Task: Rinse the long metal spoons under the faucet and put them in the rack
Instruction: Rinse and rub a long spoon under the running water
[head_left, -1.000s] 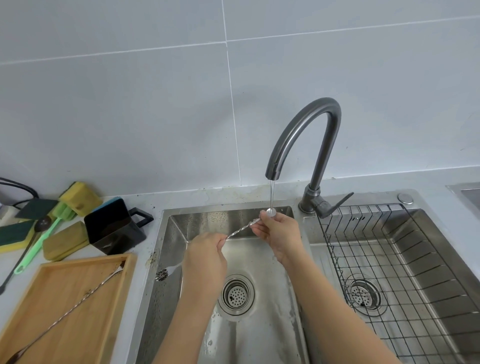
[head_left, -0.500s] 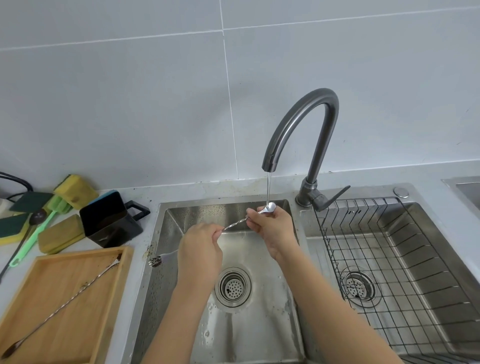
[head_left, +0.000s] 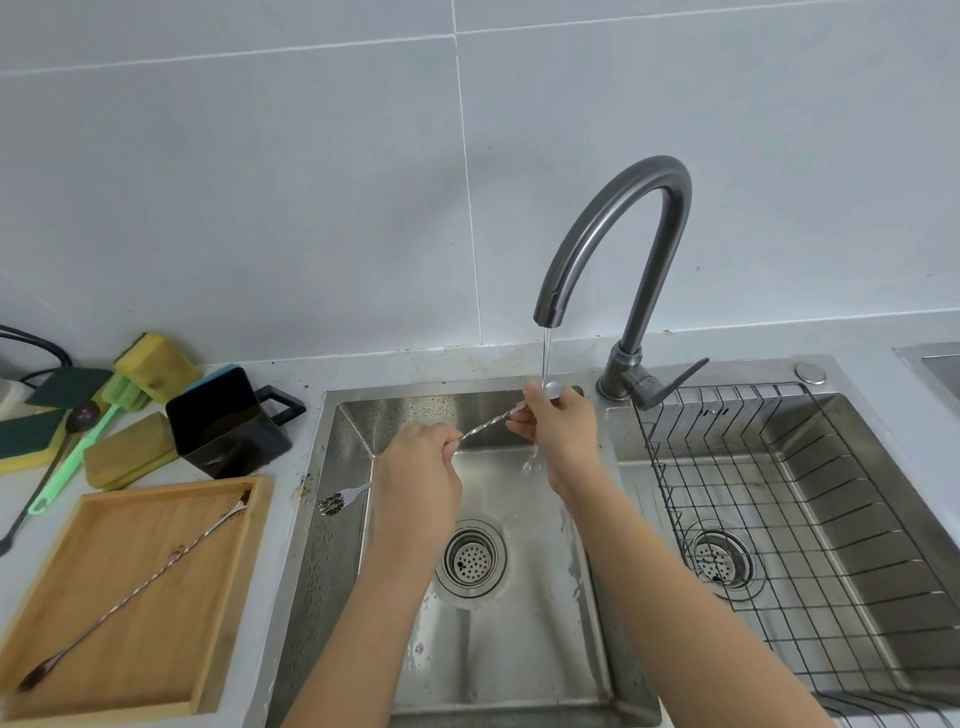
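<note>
— Pale grey wall tiles run behind a light desk (head_left: 270, 597) with a double stainless steel sink; what is happening at the left basin (head_left: 514, 649)?

— Both hands are over it. A long twisted-stem metal spoon (head_left: 485, 425) is stretched between them, slanting up to the right. The left hand (head_left: 418, 475) is closed in a fist around the stem, and a small forked end, speckled with dark bits, pokes out to its left over the basin's rim. The right hand (head_left: 558, 428) pinches the stem just below the round bowl.

— And the water?

— A thin stream falls from the dark grey gooseneck faucet (head_left: 618, 234) straight onto the bowl, which sits at the right fingertips; drops splash below the right hand.

— Where is the rack?

— A black wire rack (head_left: 779, 467) sits in the right basin, with no spoons that I can see in it.

— Anything else to wash?

— A second long metal spoon (head_left: 140, 592) lies diagonally in the shallow wooden tray (head_left: 208, 696) on the desk at left, its bowl near the front corner, with dark residue at both ends. Behind the tray stand a black square cup (head_left: 228, 421), several yellow-and-green sponges (head_left: 156, 364) and a light green brush (head_left: 78, 457).
</note>
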